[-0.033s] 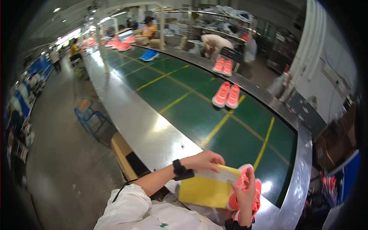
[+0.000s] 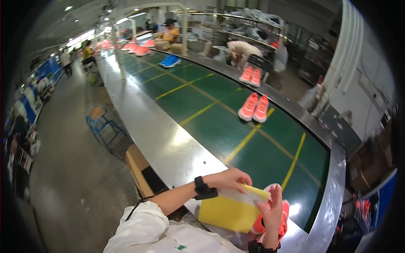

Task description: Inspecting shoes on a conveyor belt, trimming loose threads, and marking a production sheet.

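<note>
My left hand [image 2: 230, 179], with a black band at the wrist, grips the upper edge of a yellow sheet [image 2: 221, 213] that has a white layer on top. My right hand [image 2: 270, 208] holds the sheet's right end, fingers straight and pointing up. Under that hand a pair of coral sports shoes [image 2: 283, 219] rests on the near end of the green conveyor belt [image 2: 211, 126]. The sheet and my hand hide most of this pair.
Another coral pair [image 2: 253, 108] lies mid-belt, a further coral pair [image 2: 251, 76] and a blue pair [image 2: 170, 61] farther along. People work at the far side near shelves. A steel rim [image 2: 168, 143] borders the belt. A blue stool [image 2: 99, 120] and a cardboard box [image 2: 137, 166] stand on the floor at left.
</note>
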A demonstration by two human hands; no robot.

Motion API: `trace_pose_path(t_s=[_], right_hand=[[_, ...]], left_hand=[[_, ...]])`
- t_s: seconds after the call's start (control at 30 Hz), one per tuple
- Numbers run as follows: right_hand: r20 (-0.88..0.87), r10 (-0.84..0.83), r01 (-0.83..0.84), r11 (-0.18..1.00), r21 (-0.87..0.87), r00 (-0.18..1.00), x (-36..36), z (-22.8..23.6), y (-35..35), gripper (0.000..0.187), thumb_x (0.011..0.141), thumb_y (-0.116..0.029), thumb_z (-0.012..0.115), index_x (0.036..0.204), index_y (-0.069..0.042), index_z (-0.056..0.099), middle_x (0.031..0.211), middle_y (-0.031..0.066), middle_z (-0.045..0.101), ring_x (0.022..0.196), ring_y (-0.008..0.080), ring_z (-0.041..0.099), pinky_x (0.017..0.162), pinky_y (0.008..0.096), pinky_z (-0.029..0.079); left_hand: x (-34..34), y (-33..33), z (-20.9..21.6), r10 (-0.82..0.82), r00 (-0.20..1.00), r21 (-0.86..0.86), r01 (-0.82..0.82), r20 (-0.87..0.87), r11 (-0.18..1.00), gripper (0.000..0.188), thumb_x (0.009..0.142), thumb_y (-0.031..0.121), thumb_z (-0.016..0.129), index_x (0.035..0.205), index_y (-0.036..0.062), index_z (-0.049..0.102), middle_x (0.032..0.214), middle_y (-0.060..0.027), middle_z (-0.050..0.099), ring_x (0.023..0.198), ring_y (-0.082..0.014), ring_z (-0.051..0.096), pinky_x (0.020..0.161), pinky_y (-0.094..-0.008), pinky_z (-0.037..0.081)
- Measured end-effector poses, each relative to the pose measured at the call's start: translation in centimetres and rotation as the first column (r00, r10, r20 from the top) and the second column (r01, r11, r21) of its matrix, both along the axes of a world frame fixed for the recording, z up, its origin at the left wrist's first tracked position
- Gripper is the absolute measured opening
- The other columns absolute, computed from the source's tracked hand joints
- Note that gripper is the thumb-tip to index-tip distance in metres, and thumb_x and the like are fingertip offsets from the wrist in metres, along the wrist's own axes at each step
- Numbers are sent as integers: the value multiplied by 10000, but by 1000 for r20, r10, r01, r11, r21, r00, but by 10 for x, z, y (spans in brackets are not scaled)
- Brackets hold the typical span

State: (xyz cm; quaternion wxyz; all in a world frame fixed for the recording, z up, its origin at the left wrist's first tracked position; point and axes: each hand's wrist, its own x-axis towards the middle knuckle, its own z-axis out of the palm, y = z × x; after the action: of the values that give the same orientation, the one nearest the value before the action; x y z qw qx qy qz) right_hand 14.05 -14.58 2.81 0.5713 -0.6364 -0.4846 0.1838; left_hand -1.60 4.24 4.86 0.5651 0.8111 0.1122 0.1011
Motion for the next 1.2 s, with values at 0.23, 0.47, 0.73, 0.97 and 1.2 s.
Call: trace_pose_path(t_s=[0.23,0.47,0.73,0.97,1.2], right_hand=[[-434,34,-102,986,-134,900,5,-30,-2,229,812,3,667,1032,48,623,930,74,650,830,136,604,747,265,489],[-239,-205,167,971,-169,949,-6,-13,-7,237,890,-195,621,928,35,660,830,28,631,753,108,569,667,247,453],[-415,-151,118,988,-104,897,-21,8,4,161,862,-95,674,968,25,665,749,-36,588,659,43,501,567,207,384],[-595,-54,57,998,-14,802,-9,5,-8,151,864,-38,666,1000,19,634,792,-21,622,695,10,537,631,157,422],[257,-174,188,982,-31,950,-3,6,-8,158,788,-58,701,943,-63,677,842,29,663,751,159,598,684,292,472]], left_hand=[[-6,-25,0,101,992,228,-114,70,967,351,695,169,765,1010,83,636,823,-70,612,801,-214,601,667,-331,462],[9,-36,-24,38,945,550,-222,326,805,308,716,208,747,973,100,616,888,-85,546,888,-286,541,728,-386,451],[-3,-21,11,219,973,53,-223,77,973,130,769,117,721,855,26,686,789,-72,648,726,-169,622,665,-278,488],[4,-17,21,83,984,-94,-99,-160,991,135,809,97,727,888,-6,692,787,-26,664,720,-61,583,643,-207,470],[15,-27,13,25,987,119,-5,-162,993,198,852,186,654,915,1,684,746,-59,658,668,-114,577,634,-251,465]])
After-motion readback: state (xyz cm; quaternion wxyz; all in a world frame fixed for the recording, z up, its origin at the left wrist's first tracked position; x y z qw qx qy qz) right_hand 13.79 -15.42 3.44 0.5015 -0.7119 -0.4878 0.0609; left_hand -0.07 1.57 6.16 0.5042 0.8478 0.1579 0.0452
